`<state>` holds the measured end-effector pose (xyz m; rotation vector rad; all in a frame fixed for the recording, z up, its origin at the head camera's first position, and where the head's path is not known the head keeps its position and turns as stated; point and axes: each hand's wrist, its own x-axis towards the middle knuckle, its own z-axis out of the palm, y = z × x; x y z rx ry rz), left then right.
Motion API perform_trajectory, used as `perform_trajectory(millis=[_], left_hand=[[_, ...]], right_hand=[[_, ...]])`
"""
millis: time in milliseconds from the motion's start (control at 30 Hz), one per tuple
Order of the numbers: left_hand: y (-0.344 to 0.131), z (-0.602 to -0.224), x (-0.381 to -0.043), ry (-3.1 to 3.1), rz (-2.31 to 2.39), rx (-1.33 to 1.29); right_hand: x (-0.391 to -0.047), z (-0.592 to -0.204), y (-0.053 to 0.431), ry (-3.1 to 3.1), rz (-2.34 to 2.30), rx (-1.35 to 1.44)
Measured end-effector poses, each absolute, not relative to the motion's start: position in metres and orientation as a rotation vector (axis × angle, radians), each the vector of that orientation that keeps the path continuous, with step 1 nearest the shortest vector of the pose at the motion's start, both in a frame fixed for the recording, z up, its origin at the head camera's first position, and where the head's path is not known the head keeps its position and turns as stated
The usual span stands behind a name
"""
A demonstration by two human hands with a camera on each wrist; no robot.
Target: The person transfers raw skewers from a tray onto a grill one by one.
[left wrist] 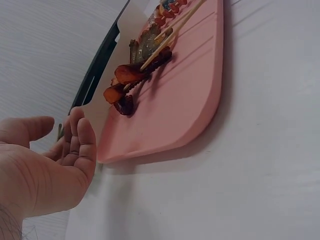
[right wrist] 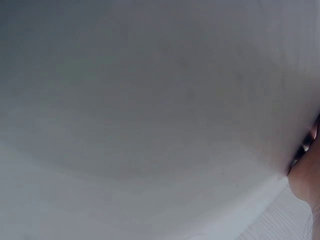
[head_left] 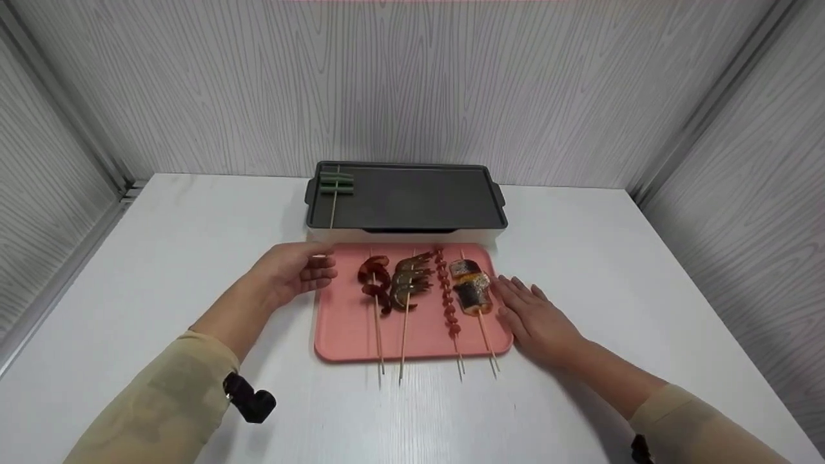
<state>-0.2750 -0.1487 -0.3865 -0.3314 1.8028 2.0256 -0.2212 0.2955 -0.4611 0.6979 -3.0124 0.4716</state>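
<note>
Pale, wood-grained walls (head_left: 412, 84) rise behind and on both sides of a white counter (head_left: 593, 251), whose near edge is out of view. At the back sits a dark griddle (head_left: 412, 196) on a pale base, the lower part of which is hidden behind the pink tray (head_left: 345, 328). A skewer of green pieces (head_left: 337, 190) lies at the griddle's left end.

Four more skewers lie on the tray, sticks toward the person and past its near rim: reddish curled pieces (head_left: 380, 277), shrimp (head_left: 406, 283), small red pieces (head_left: 446, 290) and dark-skinned chunks (head_left: 474, 293). The thin stick ends are hard to tell from their shadows.

The left hand (head_left: 296, 274) is at the tray's far left corner, its fingers loosely bent, the thumb well apart from them, with nothing held. Its fingertips overlap the corner in the head view; whether they touch it I cannot tell. The left wrist view shows a small greenish sliver behind the fingers, too covered to identify.

The right hand (head_left: 538, 322) lies palm down at the tray's right edge, fingers extended, gripping nothing; its underside is hidden. The right wrist view is mostly a grey blur, with only a piece of the hand at its edge. Both sleeves (head_left: 161, 393) are cut off, as is the black fitting (head_left: 640, 449) on the right one.
</note>
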Motion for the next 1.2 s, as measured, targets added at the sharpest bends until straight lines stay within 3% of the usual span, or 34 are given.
perform_trajectory(millis=[800,1200], left_hand=[[-0.144,-0.399,-0.185,1.727,1.950,-0.140],[-0.129,-0.406,-0.157,1.645,1.903,-0.118]], right_hand=[[-0.220,-0.463,0.299,-3.002,0.501,0.713],[-0.223,-0.462,0.296,-3.009,0.500,0.708]])
